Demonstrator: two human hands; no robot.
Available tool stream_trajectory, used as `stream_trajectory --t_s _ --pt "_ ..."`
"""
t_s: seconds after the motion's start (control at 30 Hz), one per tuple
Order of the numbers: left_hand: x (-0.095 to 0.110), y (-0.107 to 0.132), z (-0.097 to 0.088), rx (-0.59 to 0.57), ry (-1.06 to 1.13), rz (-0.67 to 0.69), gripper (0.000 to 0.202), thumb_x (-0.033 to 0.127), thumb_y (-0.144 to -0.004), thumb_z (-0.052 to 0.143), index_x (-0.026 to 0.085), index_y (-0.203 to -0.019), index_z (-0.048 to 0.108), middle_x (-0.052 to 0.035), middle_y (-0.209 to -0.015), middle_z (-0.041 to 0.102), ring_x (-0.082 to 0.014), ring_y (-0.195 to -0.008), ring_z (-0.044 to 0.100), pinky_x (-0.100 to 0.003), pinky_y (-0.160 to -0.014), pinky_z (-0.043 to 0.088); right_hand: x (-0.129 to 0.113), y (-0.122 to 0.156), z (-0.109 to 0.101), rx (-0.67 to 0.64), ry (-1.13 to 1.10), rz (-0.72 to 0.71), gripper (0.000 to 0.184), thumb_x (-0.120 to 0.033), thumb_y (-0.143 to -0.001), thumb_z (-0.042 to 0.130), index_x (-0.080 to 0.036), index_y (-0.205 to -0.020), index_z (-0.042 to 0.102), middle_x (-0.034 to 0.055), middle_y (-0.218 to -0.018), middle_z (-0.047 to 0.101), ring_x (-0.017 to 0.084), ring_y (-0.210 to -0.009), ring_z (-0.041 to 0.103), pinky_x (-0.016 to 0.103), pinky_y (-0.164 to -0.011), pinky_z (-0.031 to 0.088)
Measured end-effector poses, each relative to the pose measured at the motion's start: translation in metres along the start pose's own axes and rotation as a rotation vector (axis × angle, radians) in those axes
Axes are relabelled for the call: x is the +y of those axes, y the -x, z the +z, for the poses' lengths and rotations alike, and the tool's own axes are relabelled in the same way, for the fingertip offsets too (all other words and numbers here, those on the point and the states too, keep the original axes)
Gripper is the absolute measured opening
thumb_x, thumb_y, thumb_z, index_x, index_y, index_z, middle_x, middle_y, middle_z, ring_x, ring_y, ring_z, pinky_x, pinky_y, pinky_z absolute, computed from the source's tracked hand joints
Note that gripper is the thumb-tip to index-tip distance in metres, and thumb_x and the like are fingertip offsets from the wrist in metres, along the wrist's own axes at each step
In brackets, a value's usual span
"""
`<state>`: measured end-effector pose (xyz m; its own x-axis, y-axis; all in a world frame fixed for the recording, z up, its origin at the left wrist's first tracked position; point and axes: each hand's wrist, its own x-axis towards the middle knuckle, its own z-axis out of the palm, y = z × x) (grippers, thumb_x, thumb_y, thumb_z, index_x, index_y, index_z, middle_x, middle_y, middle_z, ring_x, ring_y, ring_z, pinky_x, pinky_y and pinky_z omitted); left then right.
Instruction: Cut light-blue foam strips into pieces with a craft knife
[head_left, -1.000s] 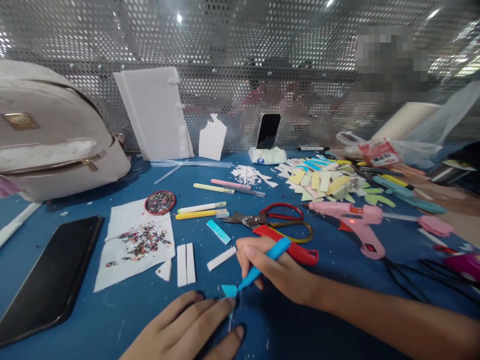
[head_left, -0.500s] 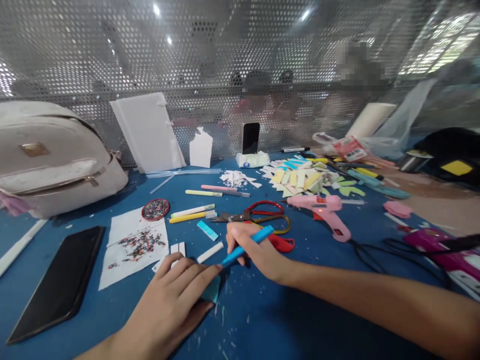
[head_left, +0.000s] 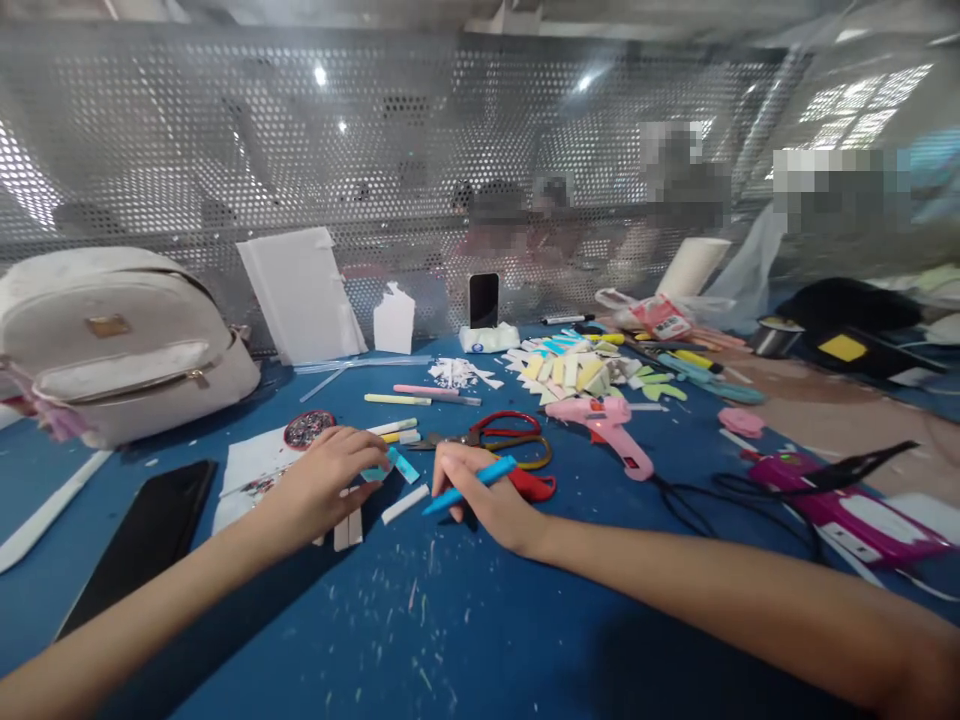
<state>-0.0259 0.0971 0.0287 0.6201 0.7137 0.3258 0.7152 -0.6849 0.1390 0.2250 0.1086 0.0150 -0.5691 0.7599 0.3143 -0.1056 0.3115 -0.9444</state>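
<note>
My right hand point(head_left: 487, 495) grips a blue marker point(head_left: 480, 482) like a pen, tip pointing down and left just above the table. My left hand point(head_left: 337, 480) is raised over the paper's edge, fingers and thumb closed on a small light-blue piece point(head_left: 375, 472), mostly hidden by the fingers. Beside it lies another light-blue strip point(head_left: 405, 466). A white stick point(head_left: 406, 504) rests between my hands. Several white strips point(head_left: 349, 522) lie below my left hand. Scissors point(head_left: 476, 438) with coloured handles lie behind my right hand, close to a red object point(head_left: 534, 486).
On the right are a pink glue gun point(head_left: 611, 430) with its cable and a magenta power strip point(head_left: 840, 505). A heap of cut paper pieces point(head_left: 577, 365) lies behind. On the left are a backpack point(head_left: 127, 350), a black phone point(head_left: 142, 540) and a paper sheet point(head_left: 251, 460) with beads.
My left hand has lifted from the table front and moved up and away with the light-blue piece. The marker's tip is now apart from that piece. The camera view has tilted up.
</note>
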Motion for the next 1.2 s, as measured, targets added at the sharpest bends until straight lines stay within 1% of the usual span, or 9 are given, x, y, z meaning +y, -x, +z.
stream_trajectory --t_s 0.07,0.17,0.33,0.47,0.63,0.77,0.93,1.07,1.2 --pt "0.012 0.002 0.000 -0.020 -0.005 -0.023 0.008 0.024 -0.098 0.054 0.022 -0.098 0.061 -0.0058 -0.103 0.062 -0.0232 -0.094 0.057 -0.037 -0.082 0.042 0.001 0.000 0.000 0.020 -0.033 0.002 0.041 -0.050 -0.101 0.042 -0.019 -0.078 0.055 -0.0066 -0.050 0.048 0.009 -0.041 0.046 0.021 -0.044 0.037" --pt "0.024 0.006 0.003 -0.041 -0.003 -0.044 0.013 0.032 -0.094 0.063 0.020 -0.094 0.060 -0.0058 -0.096 0.060 -0.0247 -0.091 0.057 -0.038 -0.080 0.042 0.002 -0.001 0.001 0.028 -0.073 0.004 0.040 -0.052 -0.102 0.039 -0.019 -0.086 0.055 -0.0056 -0.050 0.052 0.010 -0.040 0.048 0.021 -0.043 0.038" --pt "0.027 0.007 0.009 -0.038 0.038 -0.045 0.005 0.017 -0.091 0.064 0.021 -0.093 0.061 -0.0039 -0.094 0.061 -0.0232 -0.090 0.058 -0.037 -0.080 0.040 0.000 -0.001 0.002 0.089 -0.052 -0.033 0.035 -0.050 -0.101 0.043 -0.019 -0.092 0.056 -0.0023 -0.063 0.057 0.012 -0.056 0.054 0.024 -0.053 0.040" --pt "0.028 0.008 0.005 -0.035 0.088 -0.028 0.009 0.014 -0.091 0.065 0.022 -0.092 0.061 -0.0003 -0.090 0.064 -0.0193 -0.084 0.059 -0.033 -0.079 0.038 -0.003 -0.001 0.002 0.102 -0.030 -0.003 0.027 -0.045 -0.102 0.045 -0.020 -0.097 0.055 -0.0022 -0.069 0.057 0.012 -0.061 0.055 0.024 -0.053 0.037" --pt "0.034 0.012 0.001 -0.010 0.114 -0.014 0.013 0.010 -0.094 0.057 0.021 -0.088 0.058 0.0016 -0.083 0.063 -0.0172 -0.077 0.058 -0.032 -0.077 0.036 -0.002 0.001 0.001 0.076 -0.044 0.011 0.028 -0.045 -0.102 0.044 -0.020 -0.095 0.055 -0.0019 -0.070 0.055 0.013 -0.064 0.055 0.025 -0.057 0.039" --pt "0.037 0.012 0.001 0.011 0.119 0.011 0.011 0.012 -0.096 0.055 0.021 -0.092 0.058 0.0001 -0.087 0.065 -0.0185 -0.081 0.058 -0.033 -0.078 0.036 0.001 0.001 0.001 0.067 -0.060 0.002 0.029 -0.046 -0.102 0.043 -0.020 -0.095 0.055 -0.0019 -0.070 0.055 0.014 -0.064 0.054 0.026 -0.059 0.040" --pt "0.038 0.010 0.003 0.045 0.133 0.066 0.020 0.009 -0.097 0.050 0.024 -0.097 0.063 0.0003 -0.091 0.066 -0.0182 -0.085 0.059 -0.033 -0.081 0.036 0.000 0.000 0.002 0.080 -0.047 -0.012 0.026 -0.043 -0.102 0.043 -0.020 -0.097 0.054 -0.0025 -0.069 0.055 0.013 -0.062 0.052 0.025 -0.055 0.036" --pt "0.046 0.012 0.004 0.085 0.141 0.094 0.022 0.011 -0.101 0.044 0.024 -0.098 0.062 -0.0008 -0.092 0.065 -0.0169 -0.084 0.057 -0.033 -0.083 0.037 -0.002 0.000 0.003 0.090 -0.031 -0.013 0.027 -0.044 -0.101 0.044 -0.020 -0.097 0.054 -0.0026 -0.069 0.056 0.013 -0.060 0.050 0.026 -0.055 0.037" --pt "0.055 0.018 0.005 0.073 0.127 0.144 0.027 0.012 -0.104 0.036 0.024 -0.103 0.060 -0.0015 -0.095 0.064 -0.0164 -0.084 0.055 -0.036 -0.091 0.035 -0.003 0.000 0.002 0.083 -0.041 -0.011 0.027 -0.044 -0.101 0.045 -0.020 -0.096 0.054 -0.0022 -0.068 0.055 0.014 -0.062 0.053 0.027 -0.057 0.038"
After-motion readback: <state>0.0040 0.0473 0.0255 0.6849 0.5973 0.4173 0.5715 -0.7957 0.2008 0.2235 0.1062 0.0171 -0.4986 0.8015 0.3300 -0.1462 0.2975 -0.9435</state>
